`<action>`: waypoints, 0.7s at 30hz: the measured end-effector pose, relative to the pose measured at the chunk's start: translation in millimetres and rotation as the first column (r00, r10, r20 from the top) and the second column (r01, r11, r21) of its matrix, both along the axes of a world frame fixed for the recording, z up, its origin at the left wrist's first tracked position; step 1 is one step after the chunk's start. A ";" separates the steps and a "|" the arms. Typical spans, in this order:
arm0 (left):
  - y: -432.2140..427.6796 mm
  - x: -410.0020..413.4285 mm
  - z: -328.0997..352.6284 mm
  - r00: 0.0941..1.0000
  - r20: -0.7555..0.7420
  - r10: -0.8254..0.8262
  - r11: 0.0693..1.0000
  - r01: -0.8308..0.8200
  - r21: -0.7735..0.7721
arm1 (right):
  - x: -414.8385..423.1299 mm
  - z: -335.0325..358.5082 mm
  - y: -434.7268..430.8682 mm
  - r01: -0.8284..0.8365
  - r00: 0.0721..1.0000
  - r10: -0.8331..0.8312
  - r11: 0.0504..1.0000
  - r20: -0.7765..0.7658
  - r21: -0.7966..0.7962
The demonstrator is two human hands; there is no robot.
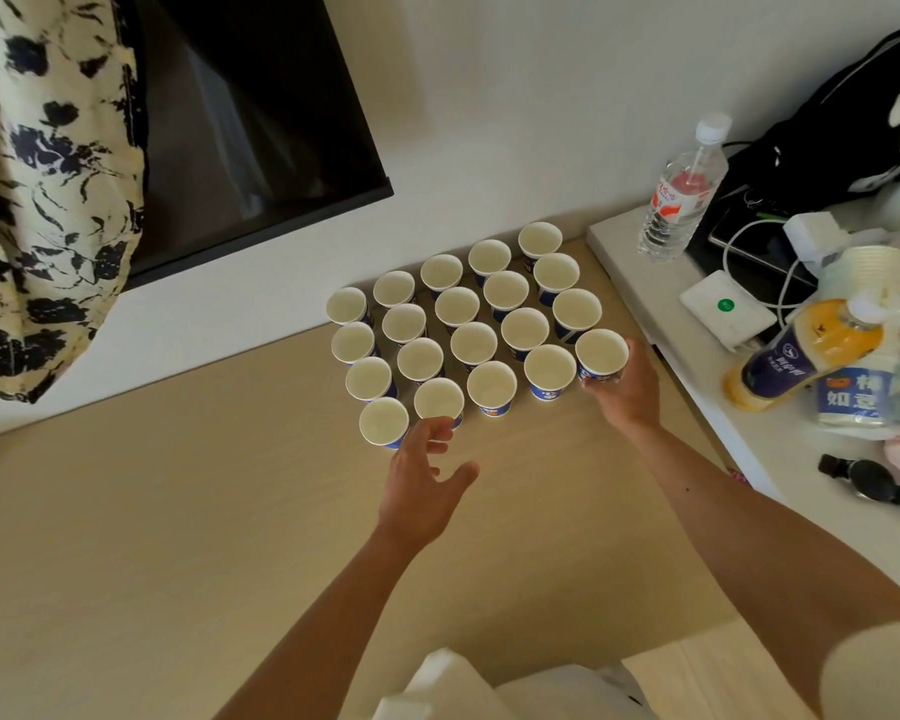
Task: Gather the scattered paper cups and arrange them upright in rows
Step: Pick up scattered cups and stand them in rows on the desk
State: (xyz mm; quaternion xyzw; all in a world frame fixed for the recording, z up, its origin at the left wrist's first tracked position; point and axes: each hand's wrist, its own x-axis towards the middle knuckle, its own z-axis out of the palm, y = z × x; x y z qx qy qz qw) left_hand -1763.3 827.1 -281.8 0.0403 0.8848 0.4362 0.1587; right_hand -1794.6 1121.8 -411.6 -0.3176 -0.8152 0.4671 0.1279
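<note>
Several white paper cups with blue bands (473,343) stand upright in slanted rows on the beige table (178,511), near the wall. My right hand (624,387) grips the cup at the near right corner of the block (601,353), fingers curled round its base. My left hand (427,475) hovers with spread, relaxed fingers just beside the near left corner cup (384,422) and holds nothing.
A white shelf (640,283) at the right carries a water bottle (684,192), an orange drink bottle (801,350), a bagged stack of spare cups (874,314), chargers with cables and a black bag. A dark screen (240,122) and a floral curtain (42,189) hang at the left.
</note>
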 end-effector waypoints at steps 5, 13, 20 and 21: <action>-5.4 -0.3 -3.6 0.999 0.012 0.030 0.999 -0.031 0.021 | 5.3 0.7 0.2 0.038 0.999 -0.038 0.999 0.018 -0.030; -51.6 -5.1 -6.0 0.977 0.044 0.208 0.973 -0.212 0.097 | 82.5 0.9 -89.7 0.079 0.991 -0.085 0.995 0.099 0.067; -133.1 2.4 -7.5 0.906 0.010 0.423 0.899 -0.421 0.119 | 67.9 27.2 -233.1 -0.333 0.942 0.331 0.942 -0.051 -0.047; -150.7 5.9 -7.2 0.891 0.002 0.454 0.885 -0.452 0.117 | 60.3 30.9 -255.4 -0.411 0.911 0.407 0.908 -0.065 -0.082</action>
